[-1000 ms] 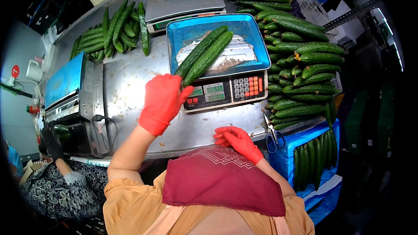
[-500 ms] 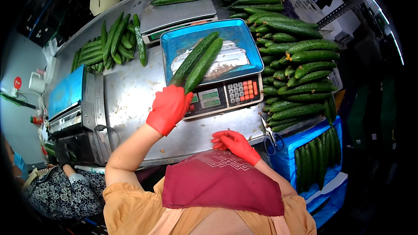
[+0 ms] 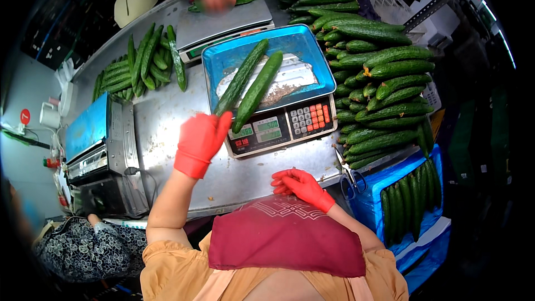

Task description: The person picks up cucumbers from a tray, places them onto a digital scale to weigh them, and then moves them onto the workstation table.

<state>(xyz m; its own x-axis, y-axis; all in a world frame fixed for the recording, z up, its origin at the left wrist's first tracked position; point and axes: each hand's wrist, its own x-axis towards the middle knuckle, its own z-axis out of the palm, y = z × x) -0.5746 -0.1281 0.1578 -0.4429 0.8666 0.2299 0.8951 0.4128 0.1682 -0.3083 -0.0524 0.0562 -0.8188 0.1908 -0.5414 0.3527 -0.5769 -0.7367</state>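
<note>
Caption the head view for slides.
Red-gloved left hand touches one of two long green cucumbers on a blue scale tray.

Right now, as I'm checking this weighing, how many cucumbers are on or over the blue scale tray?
2: the left cucumber, its near end at the left hand, and the right cucumber beside it, overhanging the front of the tray. None seems hidden.

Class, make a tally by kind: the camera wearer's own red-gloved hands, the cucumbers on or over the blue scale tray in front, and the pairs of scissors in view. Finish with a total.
Red-gloved hands: 2
Cucumbers at the blue tray: 2
Pairs of scissors: 1
Total: 5
</note>
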